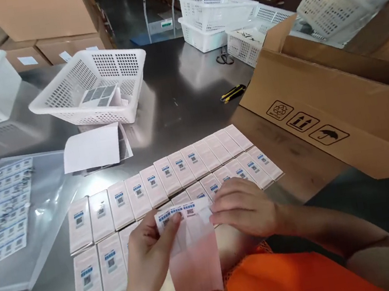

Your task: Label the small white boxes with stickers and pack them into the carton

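Observation:
My left hand (152, 250) pinches a backing sheet of QR-code stickers (191, 219), its thumb on the printed top strip. The lower part of the sheet is bare, translucent and pinkish. My right hand (243, 209) is closed at the sheet's right edge, fingertips pressed together there; whether a loose sticker is between them cannot be made out. Beneath and beyond the hands lie two rows of flat pale pink boxes (80, 227). Most visible boxes bear a blue-and-white QR sticker; several at the right of the far row (219, 149) show none. My hands hide part of the near row.
At left, a plastic bag (46, 203) lies under another sticker sheet (8, 209). Folded paper (92, 149) lies before a white basket (130, 111). A yellow-black utility knife (233, 93) and scissors (225, 57) lie farther back. An open carton (336, 108) stands right.

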Available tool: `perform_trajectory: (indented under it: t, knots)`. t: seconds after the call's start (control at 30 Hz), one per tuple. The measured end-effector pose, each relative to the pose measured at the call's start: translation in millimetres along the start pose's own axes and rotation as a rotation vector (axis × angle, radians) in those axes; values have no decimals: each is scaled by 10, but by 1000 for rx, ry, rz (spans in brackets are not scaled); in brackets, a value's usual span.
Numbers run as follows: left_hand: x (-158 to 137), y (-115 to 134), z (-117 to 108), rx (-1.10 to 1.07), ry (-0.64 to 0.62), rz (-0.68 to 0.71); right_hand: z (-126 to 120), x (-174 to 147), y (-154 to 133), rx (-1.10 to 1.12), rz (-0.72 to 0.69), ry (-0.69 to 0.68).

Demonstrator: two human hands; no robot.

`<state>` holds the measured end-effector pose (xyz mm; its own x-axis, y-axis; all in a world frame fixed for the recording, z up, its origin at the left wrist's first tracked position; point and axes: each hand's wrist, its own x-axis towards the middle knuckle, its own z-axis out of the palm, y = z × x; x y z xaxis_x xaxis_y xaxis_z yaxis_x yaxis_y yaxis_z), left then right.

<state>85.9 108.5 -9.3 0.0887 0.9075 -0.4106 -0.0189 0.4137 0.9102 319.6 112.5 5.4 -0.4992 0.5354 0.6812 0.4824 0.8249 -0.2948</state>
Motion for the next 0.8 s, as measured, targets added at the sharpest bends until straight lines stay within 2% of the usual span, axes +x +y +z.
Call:
perform_trajectory:
  t: [0.07, 0.1, 0.2, 0.23, 0.3, 0.37, 0.43, 0.53, 0.8]
  knots:
    - [-35, 31, 0, -16, 59, -15, -72, 89, 64, 159, 53, -45]
    - [-46, 47, 1, -19, 87, -24, -124, 149, 141, 225, 135, -42]
    - [-51, 70, 2, 5, 118, -31, -276, 341, 575, 275, 532, -14]
    - [-46, 68, 2, 24, 119, -27, -303, 391, 766, 274, 683, -48]
    - [-33, 55, 3, 59, 111, -24, -298, 446, 1148, 319, 936, -234]
    - [-23, 36, 11, 87, 109, -28, -227, 445, 1452, 328, 1077, -437]
    - [-20, 21, 24, 99, 114, -31, -132, 414, 1628, 275, 1107, -566]
    - [-20, 11, 40, 88, 126, -34, -39, 380, 1685, 177, 1058, -639]
    - [-27, 0, 37, 119, 113, -55, -32, 405, 1589, 52, 1024, -622]
